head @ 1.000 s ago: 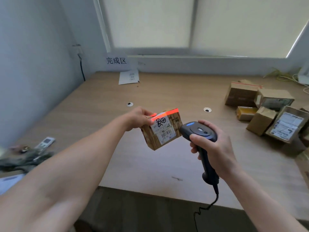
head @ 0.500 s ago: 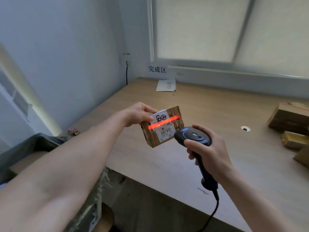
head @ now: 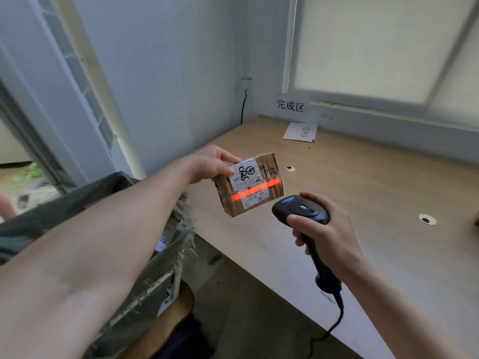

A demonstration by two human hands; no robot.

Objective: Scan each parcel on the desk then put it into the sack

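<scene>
Cardboard parcel (head: 250, 185) held clear above worktop (head: 363, 193) edge, left grip (head: 211, 164) pinching its top-left corner. Right grip (head: 326, 237) curled round scanner (head: 300, 211), just below-right of parcel; red beam (head: 256, 190) across its label. Grey-green sack (head: 160, 255) under left forearm, white slip (head: 163, 243) inside, rest hidden.

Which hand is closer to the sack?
Left. The left hand, holding the parcel, is just beside the sack; the right hand, holding the scanner, is farther over the desk.
</scene>
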